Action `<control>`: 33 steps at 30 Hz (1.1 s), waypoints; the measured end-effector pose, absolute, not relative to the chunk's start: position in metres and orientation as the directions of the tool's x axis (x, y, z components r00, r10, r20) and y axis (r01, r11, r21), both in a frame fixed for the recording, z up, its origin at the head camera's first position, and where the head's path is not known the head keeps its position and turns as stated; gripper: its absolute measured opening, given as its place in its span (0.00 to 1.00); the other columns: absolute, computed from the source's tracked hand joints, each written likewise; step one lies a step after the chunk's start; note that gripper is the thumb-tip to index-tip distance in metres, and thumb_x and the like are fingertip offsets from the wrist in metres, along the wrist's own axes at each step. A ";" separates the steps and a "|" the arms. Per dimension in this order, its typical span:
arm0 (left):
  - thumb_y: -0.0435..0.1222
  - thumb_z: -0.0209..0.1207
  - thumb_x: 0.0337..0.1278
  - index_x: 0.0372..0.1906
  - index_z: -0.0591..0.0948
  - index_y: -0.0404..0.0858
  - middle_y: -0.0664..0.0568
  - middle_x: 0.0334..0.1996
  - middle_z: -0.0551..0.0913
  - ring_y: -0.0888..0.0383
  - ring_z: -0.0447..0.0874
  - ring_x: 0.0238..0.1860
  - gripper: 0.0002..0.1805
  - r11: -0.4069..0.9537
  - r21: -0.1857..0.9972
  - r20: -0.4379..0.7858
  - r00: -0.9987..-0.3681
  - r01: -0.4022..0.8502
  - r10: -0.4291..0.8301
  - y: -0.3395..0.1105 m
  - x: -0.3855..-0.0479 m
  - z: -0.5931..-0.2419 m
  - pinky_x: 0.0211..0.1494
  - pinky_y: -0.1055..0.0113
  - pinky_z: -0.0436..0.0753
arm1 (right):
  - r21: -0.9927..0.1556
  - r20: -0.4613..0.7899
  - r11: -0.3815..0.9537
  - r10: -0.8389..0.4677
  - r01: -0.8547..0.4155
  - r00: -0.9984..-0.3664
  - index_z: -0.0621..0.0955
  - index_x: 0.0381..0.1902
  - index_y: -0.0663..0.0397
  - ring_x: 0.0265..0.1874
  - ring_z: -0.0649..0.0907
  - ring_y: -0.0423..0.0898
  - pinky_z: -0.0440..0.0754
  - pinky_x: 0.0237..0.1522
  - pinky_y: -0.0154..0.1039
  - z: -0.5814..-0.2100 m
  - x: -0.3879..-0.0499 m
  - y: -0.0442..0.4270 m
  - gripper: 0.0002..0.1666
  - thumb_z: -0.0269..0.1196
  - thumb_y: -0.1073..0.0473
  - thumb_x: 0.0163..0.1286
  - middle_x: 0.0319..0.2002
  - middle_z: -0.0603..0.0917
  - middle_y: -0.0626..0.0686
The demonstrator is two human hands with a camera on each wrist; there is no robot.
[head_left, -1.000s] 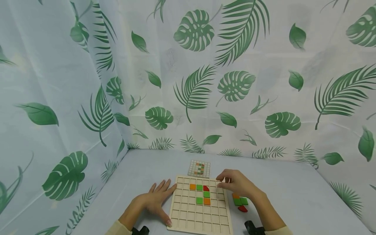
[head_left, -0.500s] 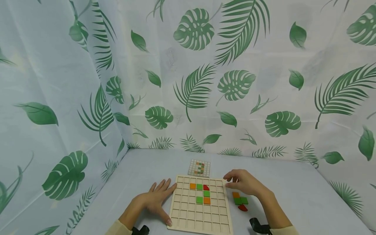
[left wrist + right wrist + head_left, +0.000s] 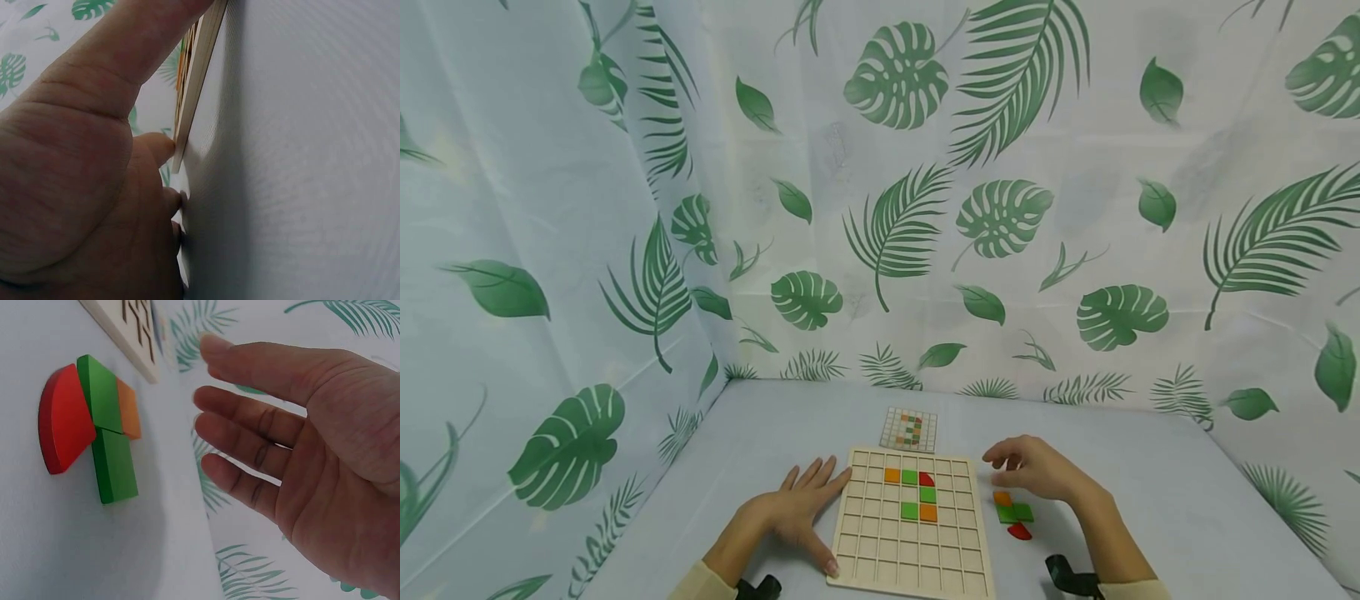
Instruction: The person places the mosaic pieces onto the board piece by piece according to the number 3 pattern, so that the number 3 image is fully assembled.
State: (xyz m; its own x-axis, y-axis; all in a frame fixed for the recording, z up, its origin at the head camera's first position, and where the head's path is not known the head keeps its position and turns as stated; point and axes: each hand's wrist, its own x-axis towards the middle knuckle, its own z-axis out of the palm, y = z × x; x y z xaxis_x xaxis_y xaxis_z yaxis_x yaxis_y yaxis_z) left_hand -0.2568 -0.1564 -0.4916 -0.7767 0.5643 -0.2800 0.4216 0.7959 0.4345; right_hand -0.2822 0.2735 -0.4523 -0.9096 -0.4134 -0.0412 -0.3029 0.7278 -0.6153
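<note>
A wooden grid board [image 3: 880, 550] lies on the table with orange, green and red pieces in its upper cells. My left hand [image 3: 793, 512] rests at its left side, thumb and forefinger touching the edge, fingers spread; the left wrist view shows the thumb along the board's side [image 3: 203, 69]. To the right of the board my right hand [image 3: 1041, 471] hovers, fingers loosely bent and nothing between them. Just below it on the table lie an orange piece [image 3: 129, 409], two green pieces [image 3: 115, 465] and a red quarter-round piece [image 3: 65, 422], close together.
A small card [image 3: 891, 429] with a printed grid pattern lies behind the board. Leaf-patterned curtains [image 3: 925, 250] stand around the back and left of the table. Black wrist devices [image 3: 1071, 577] show at both wrists.
My right hand has moved right, from over the board's upper right corner to beside the board, above the loose pieces. My left hand has stayed in place.
</note>
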 end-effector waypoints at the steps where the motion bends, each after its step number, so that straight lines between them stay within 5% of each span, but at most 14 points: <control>1: 0.66 0.79 0.34 0.86 0.47 0.52 0.41 0.86 0.40 0.39 0.34 0.86 0.75 0.797 0.434 -0.282 -0.777 0.420 0.563 -0.156 -0.257 -0.492 0.82 0.33 0.37 | -0.619 -0.050 0.728 -0.410 -0.295 -0.911 0.88 0.52 0.57 0.38 0.79 0.48 0.79 0.34 0.36 -0.452 -0.282 0.275 0.17 0.74 0.60 0.65 0.38 0.86 0.48; 23: 0.65 0.79 0.34 0.86 0.47 0.51 0.41 0.86 0.40 0.38 0.33 0.86 0.75 0.786 0.454 -0.275 -0.773 0.420 0.572 -0.157 -0.257 -0.492 0.82 0.33 0.37 | -0.592 -0.205 0.789 -0.345 -0.165 -0.916 0.87 0.32 0.53 0.32 0.77 0.48 0.76 0.34 0.43 -0.454 -0.276 0.295 0.11 0.77 0.70 0.53 0.29 0.83 0.51; 33: 0.67 0.78 0.34 0.86 0.47 0.52 0.40 0.86 0.39 0.38 0.33 0.86 0.76 0.784 0.448 -0.274 -0.769 0.429 0.578 -0.159 -0.258 -0.492 0.82 0.32 0.37 | -0.567 -0.249 0.815 -0.314 -0.125 -0.916 0.86 0.30 0.53 0.31 0.77 0.47 0.75 0.34 0.42 -0.458 -0.276 0.296 0.14 0.79 0.71 0.49 0.28 0.82 0.50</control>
State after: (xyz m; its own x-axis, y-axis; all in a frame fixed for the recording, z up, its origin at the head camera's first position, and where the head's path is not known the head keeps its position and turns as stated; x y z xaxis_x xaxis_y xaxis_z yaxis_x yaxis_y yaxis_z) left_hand -0.2584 -0.1586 -0.4920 -0.7690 0.5775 -0.2741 0.4292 0.7842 0.4482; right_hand -0.2758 0.2957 -0.4575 -0.9164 -0.3136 -0.2490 -0.1248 0.8145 -0.5665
